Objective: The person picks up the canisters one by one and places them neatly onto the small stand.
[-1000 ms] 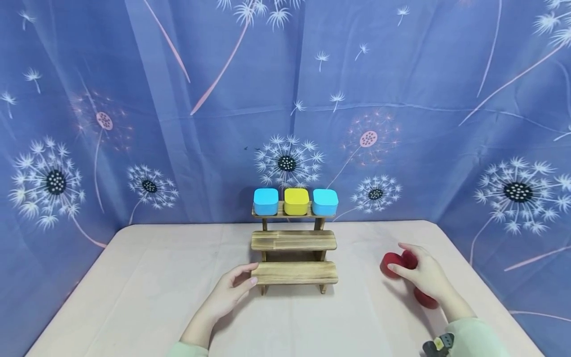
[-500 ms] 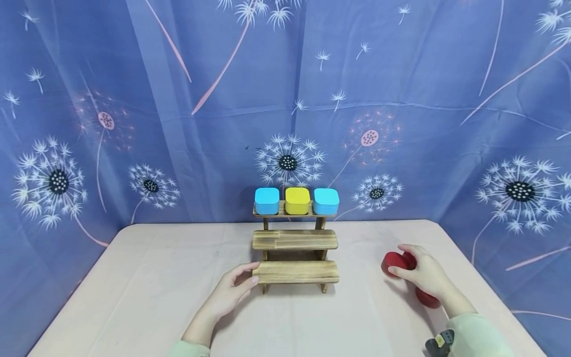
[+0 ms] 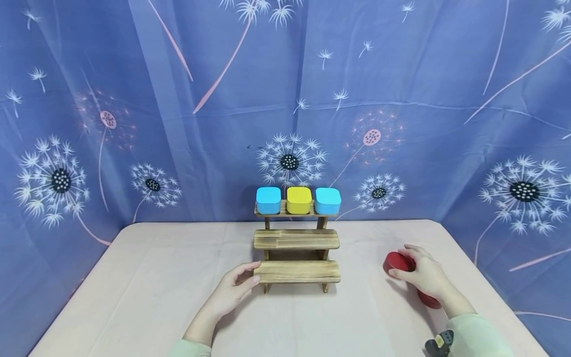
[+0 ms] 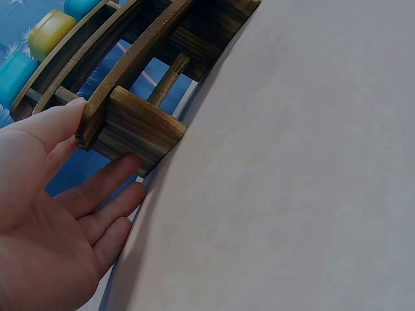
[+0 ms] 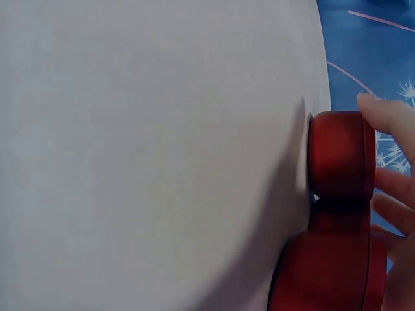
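My left hand (image 3: pixel 232 292) holds the left end of the bottom plank on a three-step wooden display stand (image 3: pixel 296 271), thumb at the front edge and forefinger farther back. In the left wrist view its other fingers (image 4: pixel 107 188) spread loosely beside the stand's leg. At the right, my right hand (image 3: pixel 428 277) curves over a group of red round tins. Its thumb and fingers are around one red tin (image 5: pixel 340 155), the thumb touching the lid edge. A second tin (image 5: pixel 340 220) and a nearer tin (image 5: pixel 327 275) stand beside it; the hand partly hides them in the head view.
On the stand's top step sit a blue box (image 3: pixel 268 201), a yellow box (image 3: pixel 299 201) and another blue box (image 3: pixel 327 201). A pale cloth (image 3: pixel 169 267) covers the table. Blue dandelion-print curtains (image 3: pixel 214 148) close off the back and sides.
The right hand has shifted slightly over the tins, so the one behind its fingers shows less. The left hand stays at the stand. The whole head view drifts slightly.
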Demonstrator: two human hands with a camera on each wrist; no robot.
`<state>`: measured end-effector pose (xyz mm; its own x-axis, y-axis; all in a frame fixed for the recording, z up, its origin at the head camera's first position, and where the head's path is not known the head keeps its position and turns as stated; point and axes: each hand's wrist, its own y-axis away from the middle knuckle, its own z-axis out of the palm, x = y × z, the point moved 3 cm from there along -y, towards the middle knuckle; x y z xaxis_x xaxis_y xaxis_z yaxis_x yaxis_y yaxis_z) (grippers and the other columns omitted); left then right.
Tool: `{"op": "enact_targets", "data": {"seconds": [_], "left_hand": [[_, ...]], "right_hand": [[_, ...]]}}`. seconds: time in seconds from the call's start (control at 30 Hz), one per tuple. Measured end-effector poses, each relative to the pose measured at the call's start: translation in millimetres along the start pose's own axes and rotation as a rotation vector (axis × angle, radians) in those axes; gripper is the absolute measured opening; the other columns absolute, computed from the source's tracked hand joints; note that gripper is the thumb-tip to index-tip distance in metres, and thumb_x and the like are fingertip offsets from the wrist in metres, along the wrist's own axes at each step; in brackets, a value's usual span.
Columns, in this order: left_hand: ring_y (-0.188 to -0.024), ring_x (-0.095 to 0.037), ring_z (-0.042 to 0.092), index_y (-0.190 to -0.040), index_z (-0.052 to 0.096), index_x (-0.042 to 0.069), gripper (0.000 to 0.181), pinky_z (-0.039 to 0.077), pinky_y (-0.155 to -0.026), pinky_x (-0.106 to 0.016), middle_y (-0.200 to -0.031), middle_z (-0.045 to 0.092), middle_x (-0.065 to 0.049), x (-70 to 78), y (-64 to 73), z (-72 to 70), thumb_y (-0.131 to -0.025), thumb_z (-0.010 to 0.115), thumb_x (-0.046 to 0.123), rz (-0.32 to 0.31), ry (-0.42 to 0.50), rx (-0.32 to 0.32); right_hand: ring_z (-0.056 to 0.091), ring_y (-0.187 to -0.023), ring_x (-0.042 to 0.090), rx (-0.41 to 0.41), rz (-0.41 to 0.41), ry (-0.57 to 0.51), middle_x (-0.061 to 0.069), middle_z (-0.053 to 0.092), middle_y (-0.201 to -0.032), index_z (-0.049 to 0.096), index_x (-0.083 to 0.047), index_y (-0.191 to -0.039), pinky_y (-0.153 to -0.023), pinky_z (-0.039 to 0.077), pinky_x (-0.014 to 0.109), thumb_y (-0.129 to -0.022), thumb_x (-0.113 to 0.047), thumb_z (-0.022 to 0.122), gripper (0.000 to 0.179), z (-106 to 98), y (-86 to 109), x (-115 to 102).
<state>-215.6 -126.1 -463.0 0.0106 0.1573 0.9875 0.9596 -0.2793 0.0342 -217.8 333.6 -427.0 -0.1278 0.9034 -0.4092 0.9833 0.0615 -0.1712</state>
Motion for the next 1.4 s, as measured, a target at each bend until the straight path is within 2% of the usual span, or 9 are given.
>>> {"op": "enact_targets", "data": {"seconds": [0.2,0.47,0.8,1.03,1.3,1.4], "left_hand": [[-0.116,-0.028,0.054,-0.133,0.051,0.007,0.046,0.053,-0.090,-0.039,-0.129,0.054,-0.020,0.5,-0.6,1.2,-0.091,0.062,0.024,-0.003,0.004,0.001],[-0.120,-0.032,0.052,-0.134,0.051,0.006,0.047,0.052,-0.092,-0.041,-0.132,0.053,-0.022,0.5,-1.5,2.6,-0.092,0.062,0.023,0.003,0.010,-0.007],[-0.123,-0.033,0.051,-0.134,0.051,0.005,0.047,0.049,-0.097,-0.042,-0.137,0.049,-0.022,-1.6,-3.8,3.8,-0.092,0.062,0.022,0.034,0.019,-0.025],[-0.125,-0.039,0.048,-0.135,0.049,0.005,0.047,0.050,-0.096,-0.047,-0.138,0.047,-0.024,-2.3,0.3,0.7,-0.093,0.060,0.023,0.022,0.008,-0.022],[-0.125,-0.037,0.048,-0.135,0.049,0.005,0.048,0.049,-0.096,-0.047,-0.141,0.044,-0.023,-1.9,0.4,-0.6,-0.093,0.061,0.024,0.019,0.013,-0.031],[-0.124,-0.036,0.050,-0.135,0.049,0.005,0.048,0.050,-0.096,-0.045,-0.138,0.047,-0.023,-1.6,-0.1,-0.6,-0.092,0.061,0.024,0.022,0.015,-0.032]], "right_hand": [[0.037,-0.122,0.051,-0.014,0.024,0.022,0.031,0.041,-0.136,0.052,0.008,-0.127,-0.093,0.037,0.069,-0.072,-0.042,0.079,0.080,0.6,0.2,3.4],[0.039,-0.120,0.049,-0.009,0.024,0.031,0.030,0.042,-0.134,0.054,0.008,-0.125,-0.091,0.040,0.067,-0.072,-0.041,0.079,0.076,0.4,1.2,5.2],[0.038,-0.120,0.051,0.037,0.007,-0.006,0.033,0.043,-0.132,0.052,0.011,-0.124,-0.093,0.037,0.067,-0.074,-0.037,0.078,0.074,-4.2,2.2,1.8],[0.046,-0.114,0.049,0.085,-0.038,-0.073,0.034,0.049,-0.126,0.052,0.011,-0.123,-0.091,0.043,0.062,-0.075,-0.031,0.079,0.069,-5.9,3.0,-9.2],[0.054,-0.107,0.042,0.105,-0.013,-0.111,0.029,0.056,-0.120,0.050,0.006,-0.126,-0.089,0.046,0.056,-0.077,-0.030,0.077,0.067,-8.6,0.2,-16.2],[0.058,-0.102,0.037,0.107,-0.005,-0.120,0.026,0.059,-0.117,0.050,0.004,-0.127,-0.084,0.050,0.048,-0.078,-0.030,0.077,0.066,-9.0,1.4,-19.8]]}}
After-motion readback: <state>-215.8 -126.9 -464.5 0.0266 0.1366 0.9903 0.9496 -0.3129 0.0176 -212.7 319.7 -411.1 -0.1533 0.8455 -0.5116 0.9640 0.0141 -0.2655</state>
